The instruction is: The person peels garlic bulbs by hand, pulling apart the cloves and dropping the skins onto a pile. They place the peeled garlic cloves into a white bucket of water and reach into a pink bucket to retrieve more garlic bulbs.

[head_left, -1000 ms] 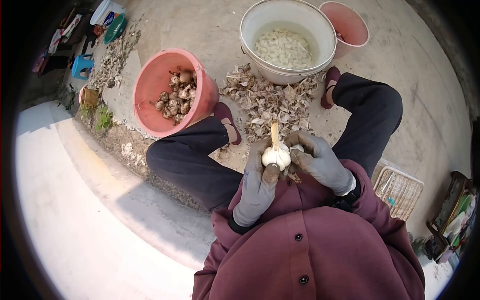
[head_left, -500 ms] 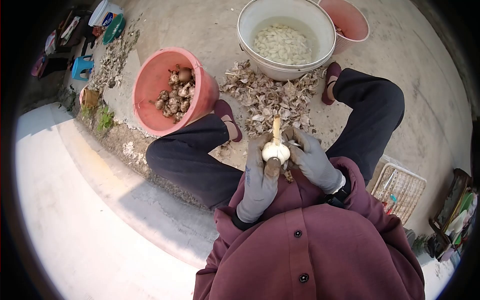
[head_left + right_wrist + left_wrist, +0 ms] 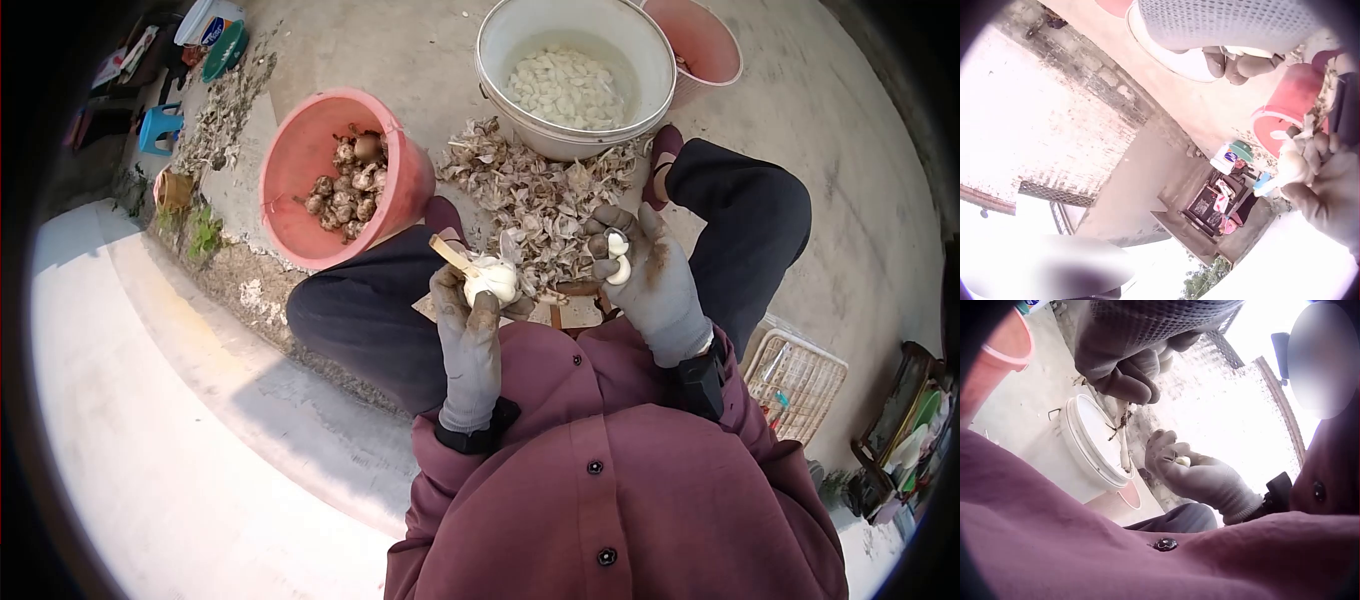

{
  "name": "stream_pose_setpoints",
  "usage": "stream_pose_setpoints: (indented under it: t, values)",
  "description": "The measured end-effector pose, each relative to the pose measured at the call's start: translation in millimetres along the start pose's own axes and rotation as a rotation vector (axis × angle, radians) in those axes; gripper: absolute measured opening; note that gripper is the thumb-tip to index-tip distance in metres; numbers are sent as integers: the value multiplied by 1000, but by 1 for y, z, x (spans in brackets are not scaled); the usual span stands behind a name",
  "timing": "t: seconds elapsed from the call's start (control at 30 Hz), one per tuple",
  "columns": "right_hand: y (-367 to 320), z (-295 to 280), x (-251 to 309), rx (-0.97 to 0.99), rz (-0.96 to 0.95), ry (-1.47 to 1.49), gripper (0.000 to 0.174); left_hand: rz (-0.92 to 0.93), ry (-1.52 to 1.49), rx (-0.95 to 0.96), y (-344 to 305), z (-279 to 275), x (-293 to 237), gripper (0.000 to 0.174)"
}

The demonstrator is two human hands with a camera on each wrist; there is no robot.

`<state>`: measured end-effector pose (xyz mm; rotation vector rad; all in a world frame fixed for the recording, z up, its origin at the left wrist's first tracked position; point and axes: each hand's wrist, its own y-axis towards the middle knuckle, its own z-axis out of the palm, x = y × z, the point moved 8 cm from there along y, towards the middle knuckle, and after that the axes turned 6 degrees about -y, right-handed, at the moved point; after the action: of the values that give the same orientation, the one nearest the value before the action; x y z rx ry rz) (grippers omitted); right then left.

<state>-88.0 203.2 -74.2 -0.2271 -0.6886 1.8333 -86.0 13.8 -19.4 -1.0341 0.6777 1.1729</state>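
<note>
In the head view my gloved left hand grips a white garlic bulb, its cut stem tilted up to the left. My gloved right hand, held apart from it, has its fingers curled around loose garlic cloves. One clove also shows in that hand in the left wrist view. The right wrist view shows the bulb pinched between the left thumb and fingers. Papery garlic skins lie heaped on the ground between the feet.
A pink bucket of unpeeled garlic bulbs leans at the left knee. Ahead stands a white bucket holding peeled cloves in water, with another pink bucket behind it. A woven basket sits at right.
My hands have come apart. The left has moved left with the bulb, whose stem now tips leftward instead of standing upright; the right has moved right and forward with cloves in it.
</note>
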Motion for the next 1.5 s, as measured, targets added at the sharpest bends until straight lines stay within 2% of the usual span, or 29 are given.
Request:
stream_pose_setpoints:
  t: [0.07,0.13,0.17,0.2,0.27,0.3,0.37,0.4,0.5,0.53,0.6,0.63,0.67,0.73,0.8,0.87,0.93,1.0,1.03,1.07,1.17,1.2,1.27,1.33,1.37,1.4,1.43,1.47,1.5]
  values:
    - [-7,52,45,66,-265,-199,49,0,23,1,-2,-1,-1,44]
    - [-20,111,93,146,-631,-461,40,-7,46,-42,-1,-7,9,47]
    - [-18,132,110,339,-759,-534,36,-7,19,-23,0,1,7,51]
    - [-11,141,125,327,-903,-646,32,-8,-11,-2,0,11,1,56]
    - [13,153,120,323,-601,-438,29,-12,-20,35,1,17,-6,62]
    - [17,149,123,330,-610,-452,29,-73,-39,34,0,17,-2,60]
    - [33,136,115,497,-429,-388,28,-145,-51,33,-3,13,6,55]
    - [39,137,116,506,-432,-400,28,-133,-61,37,-3,13,7,55]
    - [64,130,142,295,-721,-657,29,-118,-12,46,-4,14,4,54]
    - [74,131,146,299,-725,-660,29,-113,-14,50,-4,13,4,54]
    - [90,140,155,157,-906,-1252,30,-99,-103,75,-3,13,4,54]
    - [103,136,158,222,-846,-1102,32,-98,-106,75,-3,12,3,54]
    - [106,129,165,225,-847,-1105,32,-88,-68,79,-1,13,0,55]
    - [85,142,169,75,-944,-1203,32,-75,-33,66,2,10,1,56]
    - [66,144,154,111,-958,-1167,34,-29,29,34,5,4,5,49]
    - [47,139,107,303,-664,-1167,32,20,50,-6,4,-2,17,48]
    - [18,124,52,226,-275,-1404,27,65,78,-57,1,-4,13,48]
    - [8,98,7,257,-357,-1531,21,37,29,53,2,16,-1,42]
    - [0,88,-10,242,-379,-1505,19,51,94,12,-1,21,-3,40]
    - [-5,82,-21,227,-401,-1479,18,-70,42,80,-1,19,18,37]
    - [-15,73,-29,164,-353,-1468,16,-82,188,70,-8,14,21,39]
    - [-17,68,-31,137,-305,-1468,16,-47,272,77,-11,14,19,36]
    - [-19,62,-32,144,-360,-1446,16,-24,352,85,-21,15,18,34]
    - [-14,56,-35,189,-212,-1375,17,313,750,98,-20,35,-8,37]
    - [-17,60,-33,219,-262,-1386,18,283,755,105,-22,34,-10,42]
    - [-20,63,-31,227,-321,-1405,19,304,793,91,-25,33,-7,36]
    - [-16,53,-33,214,-298,-1420,20,202,676,101,-23,28,5,38]
    - [-14,44,-34,196,-275,-1429,22,291,737,89,-24,15,19,40]
    - [-22,49,-26,154,-224,-1395,20,277,688,132,-22,15,23,41]
